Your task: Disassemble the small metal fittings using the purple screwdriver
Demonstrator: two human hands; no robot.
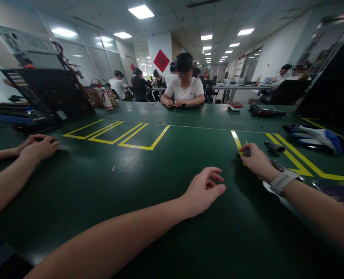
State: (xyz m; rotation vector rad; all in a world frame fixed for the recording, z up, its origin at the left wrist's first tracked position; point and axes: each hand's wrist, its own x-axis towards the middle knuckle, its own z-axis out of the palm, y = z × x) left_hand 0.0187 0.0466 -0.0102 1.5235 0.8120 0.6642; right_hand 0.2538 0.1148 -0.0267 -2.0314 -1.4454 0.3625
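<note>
Tabletop (148, 178): smooth green, faintly glossy, divided by flat yellow tape (160, 137), presumably to mark separate places. Right hand (257, 159) pinches a small dark piece (247, 152) between thumb and fingers, by a tape strip; fingertip hold probably suits its size (exact shape partly hidden by the fingers). Left hand (203, 192): nothing visible in it, fingers loosely curled, thumb apart; held to one side, perhaps leaving the right room. Dark cylinder (275, 147), rounded, hollow-looking at one end, lies beyond the right wrist. Blue-and-white bundle (320, 137), soft-looking, farther right, likely kept clear of the handling.
</note>
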